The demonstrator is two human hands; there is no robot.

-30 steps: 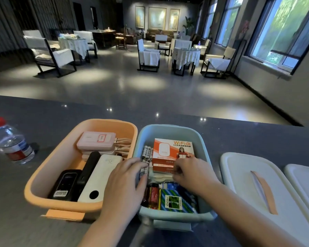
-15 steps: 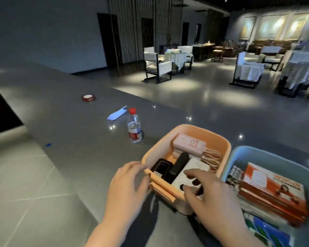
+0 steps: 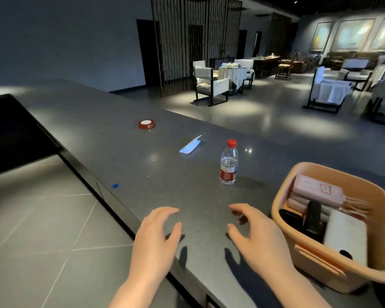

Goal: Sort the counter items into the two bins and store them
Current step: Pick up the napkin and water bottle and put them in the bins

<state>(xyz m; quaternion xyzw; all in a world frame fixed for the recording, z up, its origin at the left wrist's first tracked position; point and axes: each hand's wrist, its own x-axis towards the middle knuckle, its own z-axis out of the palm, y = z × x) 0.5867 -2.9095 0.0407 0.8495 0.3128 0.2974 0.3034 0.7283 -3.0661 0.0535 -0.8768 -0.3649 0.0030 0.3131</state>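
Note:
The orange bin (image 3: 307, 256) stands on the dark counter (image 3: 142, 174) at the right. Inside it lie pink boxes (image 3: 316, 191), a white power bank (image 3: 345, 236) and black devices (image 3: 311, 218). My left hand (image 3: 156, 241) and my right hand (image 3: 258, 236) hover over the counter's near edge, left of the bin, fingers loosely spread, holding nothing. The right hand is a short way from the bin's left wall and does not touch it. The blue bin is out of view.
A water bottle (image 3: 229, 163) with a red cap stands beyond my hands. Farther back lie a folded blue-white paper (image 3: 190, 147) and a red tape roll (image 3: 146, 124). Tiled floor (image 3: 42, 230) lies left of the counter edge; chairs and tables fill the room behind.
My view has swung left, the blue bin leaving the frame. Both hands left the bins and now hover empty over the counter to the left of the orange bin.

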